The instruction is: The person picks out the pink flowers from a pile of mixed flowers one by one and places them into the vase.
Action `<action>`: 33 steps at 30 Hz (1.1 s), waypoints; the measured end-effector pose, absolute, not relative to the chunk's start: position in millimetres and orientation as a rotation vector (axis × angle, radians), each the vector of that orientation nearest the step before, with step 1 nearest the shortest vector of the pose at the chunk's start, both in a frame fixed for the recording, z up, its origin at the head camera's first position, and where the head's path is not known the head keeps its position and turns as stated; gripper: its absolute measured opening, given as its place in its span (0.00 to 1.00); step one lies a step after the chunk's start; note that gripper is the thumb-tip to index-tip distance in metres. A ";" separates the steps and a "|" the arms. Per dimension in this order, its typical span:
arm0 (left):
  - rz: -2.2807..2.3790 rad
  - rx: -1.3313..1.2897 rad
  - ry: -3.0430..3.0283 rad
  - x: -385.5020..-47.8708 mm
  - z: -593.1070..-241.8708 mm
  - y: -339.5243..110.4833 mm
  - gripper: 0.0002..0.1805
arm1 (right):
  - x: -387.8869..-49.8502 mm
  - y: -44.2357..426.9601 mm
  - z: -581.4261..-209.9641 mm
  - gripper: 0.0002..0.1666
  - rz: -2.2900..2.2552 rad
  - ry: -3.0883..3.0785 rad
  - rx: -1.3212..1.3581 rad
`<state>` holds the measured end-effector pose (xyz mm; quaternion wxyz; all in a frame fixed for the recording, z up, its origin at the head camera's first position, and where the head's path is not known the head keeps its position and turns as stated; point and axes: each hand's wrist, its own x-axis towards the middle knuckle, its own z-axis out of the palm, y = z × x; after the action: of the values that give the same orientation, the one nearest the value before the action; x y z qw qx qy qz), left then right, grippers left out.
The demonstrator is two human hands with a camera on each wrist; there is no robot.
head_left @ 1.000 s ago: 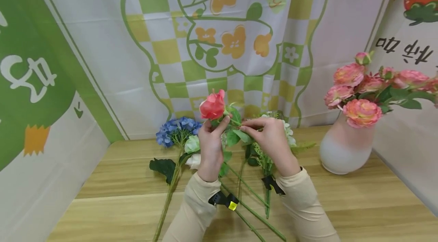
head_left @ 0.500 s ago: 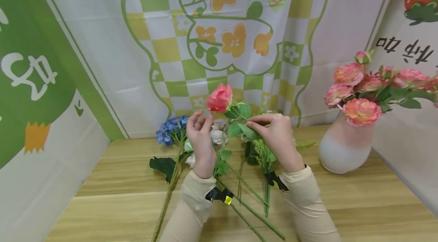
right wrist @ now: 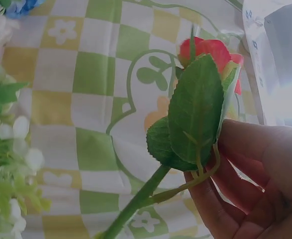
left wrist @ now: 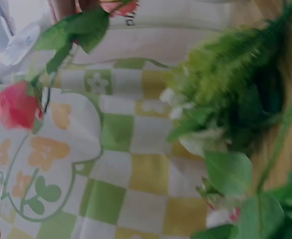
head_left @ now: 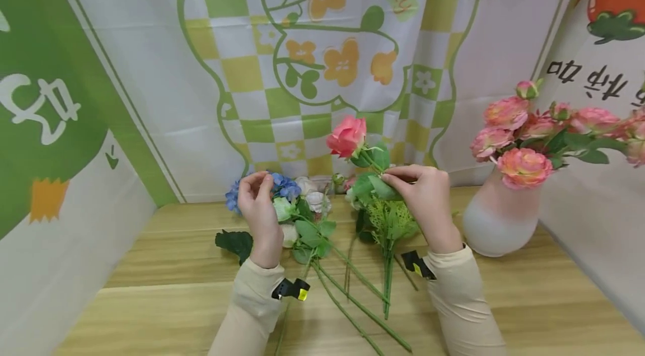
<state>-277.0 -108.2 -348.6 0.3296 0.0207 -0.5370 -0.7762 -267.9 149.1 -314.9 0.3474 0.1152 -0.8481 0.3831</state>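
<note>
In the head view my right hand [head_left: 427, 196] pinches the stem of a coral-pink artificial rose [head_left: 346, 136] just below its bloom, beside the green leaves. The rose leans up and to the left, in front of the curtain. A closer look from the right wrist shows the thumb and fingers at the leaves [right wrist: 195, 114], partly behind them. My left hand [head_left: 260, 219] hovers apart from the rose, fingers loosely bent, holding nothing. Behind and beside it lie a blue hydrangea [head_left: 285, 186], a pale green bloom [head_left: 284, 209] and white flowers [head_left: 317, 202].
At the right stands a pink-and-white vase [head_left: 499, 224] with pink flowers [head_left: 526, 167] in it. A bunch of white-flowered greenery [head_left: 388, 219] lies below my right hand. Several loose green stems [head_left: 360, 277] cross the wooden table [head_left: 166, 300]. A printed curtain [head_left: 257, 76] hangs behind.
My left hand has let go of the rose and moved left, away from it. My right hand has shifted right with the rose, which now sits higher and further right.
</note>
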 end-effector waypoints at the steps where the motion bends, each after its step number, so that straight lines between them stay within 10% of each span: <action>1: -2.025 0.057 -1.455 -276.8 -352.5 -111.1 0.10 | -267.3 151.9 -315.2 0.08 0.975 -2.190 0.294; 33: -1.313 0.175 -2.543 -262.6 -400.1 -231.6 0.39 | -267.6 219.1 -281.4 0.07 0.616 -2.094 0.304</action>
<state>-262.6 -231.6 -400.1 0.1366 0.0606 -0.8785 -0.4537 -267.6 219.1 -281.4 0.4521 0.1232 -0.8475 0.2493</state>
